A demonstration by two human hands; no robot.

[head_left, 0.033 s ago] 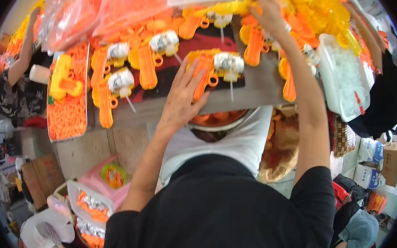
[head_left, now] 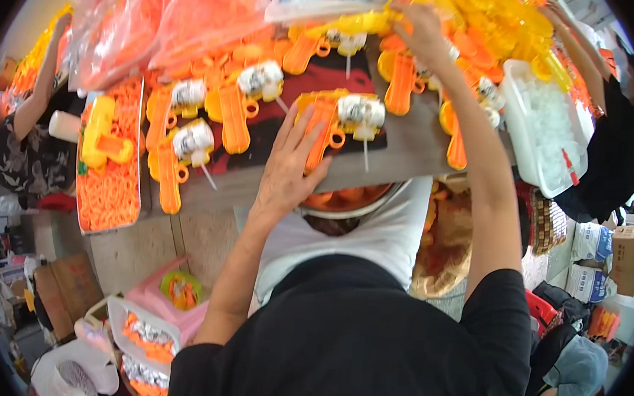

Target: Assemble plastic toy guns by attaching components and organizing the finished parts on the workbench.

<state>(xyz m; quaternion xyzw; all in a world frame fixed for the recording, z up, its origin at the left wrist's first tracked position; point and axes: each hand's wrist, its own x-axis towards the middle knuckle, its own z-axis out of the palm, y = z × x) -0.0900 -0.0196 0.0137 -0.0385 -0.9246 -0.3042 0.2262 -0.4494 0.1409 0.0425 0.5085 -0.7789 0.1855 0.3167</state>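
Note:
My left hand [head_left: 289,155] lies flat, fingers stretched, over the handle of a toy gun [head_left: 324,131] on the table in front of me. This gun has an orange grip, a yellow body, a white patterned cylinder and a thin white stick pointing toward me. Reaching to the far side, my right hand [head_left: 423,37] has its fingers closed on a long yellow plastic piece [head_left: 362,23], probably a gun shell half. Its fingertips are partly hidden. Similar toy guns lie to the left [head_left: 228,116] and below my right forearm [head_left: 456,138].
A tray of small orange parts [head_left: 108,200] with a yellow gun on top stands left. Plastic bags of orange parts [head_left: 208,18] and a yellow pile [head_left: 487,18] fill the back. A white tub of clear pieces [head_left: 549,134] stands right. Other people work at both sides.
The view has shifted slightly, so the table's things appear a little lower. My left hand stays on the toy gun and my right hand keeps its grip on the yellow piece.

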